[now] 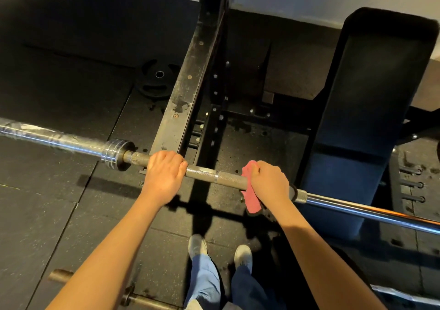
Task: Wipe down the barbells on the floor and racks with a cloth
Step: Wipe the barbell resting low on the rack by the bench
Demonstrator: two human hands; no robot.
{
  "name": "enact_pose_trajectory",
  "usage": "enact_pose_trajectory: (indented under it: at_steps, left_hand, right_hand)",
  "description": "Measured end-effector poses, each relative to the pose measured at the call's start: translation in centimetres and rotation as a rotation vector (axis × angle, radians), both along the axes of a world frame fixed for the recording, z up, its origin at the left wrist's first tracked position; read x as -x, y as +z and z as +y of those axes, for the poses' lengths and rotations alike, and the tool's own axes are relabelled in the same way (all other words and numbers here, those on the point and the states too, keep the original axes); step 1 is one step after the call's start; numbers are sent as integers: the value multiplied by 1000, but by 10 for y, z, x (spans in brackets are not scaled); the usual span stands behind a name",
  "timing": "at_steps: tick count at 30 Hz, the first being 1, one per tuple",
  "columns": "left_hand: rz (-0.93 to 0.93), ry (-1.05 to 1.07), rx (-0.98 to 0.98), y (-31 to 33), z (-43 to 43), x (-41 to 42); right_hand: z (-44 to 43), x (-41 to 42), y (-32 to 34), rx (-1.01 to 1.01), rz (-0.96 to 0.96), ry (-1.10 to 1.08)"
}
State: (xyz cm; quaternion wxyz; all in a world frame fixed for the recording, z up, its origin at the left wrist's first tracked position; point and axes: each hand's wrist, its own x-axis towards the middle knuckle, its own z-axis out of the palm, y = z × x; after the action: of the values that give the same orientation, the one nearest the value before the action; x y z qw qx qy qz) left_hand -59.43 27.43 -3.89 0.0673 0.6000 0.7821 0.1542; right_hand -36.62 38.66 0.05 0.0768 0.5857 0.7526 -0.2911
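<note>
Gripping overhand with the left grip (164, 174), fingers curled right over the knurled shaft of the barbell (214, 175) just inboard of the collar (116, 151); probably placed there to stop the bar rolling or sliding under the rubbing. Closed likewise with the right grip (269, 183), but round the pink cloth (251, 200), wrapped about the shaft so that fabric meets steel on every side, a loose tail hanging below. Leaves a short bare stretch of knurling between the two. Sits raised well off the floor (59, 214), seemingly on the rack (188, 83), though cannot tell what actually bears it. Runs its long axis across the view, sleeve (59, 140) pointing off to the left and slightly away, smooth middle of the shaft leading off to the lower right. Shows also a second bar (152, 302) lying on the floor near the shoes (197, 245), and a weight plate (158, 78) flat beyond the rack. Looks mid-wipe on the knurled section, strokes best run along the axis.
</note>
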Motion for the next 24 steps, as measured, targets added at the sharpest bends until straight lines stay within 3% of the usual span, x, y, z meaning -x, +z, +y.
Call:
enact_pose_trajectory:
  at_steps: [2,5,9,12,15,17,19,22,24]
  left_hand:
    - [-4,2,-8,-1,0,1]
    - [-20,14,-23,-4,-4,-1]
    - [-3,17,2,-7,-10,-3]
    - [4,21,24,-6,-14,-4]
    - [0,19,22,-6,-15,-5]
    - [1,18,18,-5,-15,-5]
    - [6,17,22,-4,-13,-5]
    - [11,19,31,-5,-13,-5]
    - [12,23,23,-5,-13,-6]
  right_hand:
    - [-5,-22,0,-68,76,-43]
    - [-18,-56,6,-297,138,107]
    - [-25,-16,-5,-249,-11,169]
    - [-24,22,1,-66,343,-175]
    - [-1,22,23,-136,764,-604]
    - [6,14,21,-119,962,-696]
    - [-2,13,12,-127,828,-446]
    - [-21,1,-9,-305,297,-49]
    - [-20,-11,-8,-262,125,119]
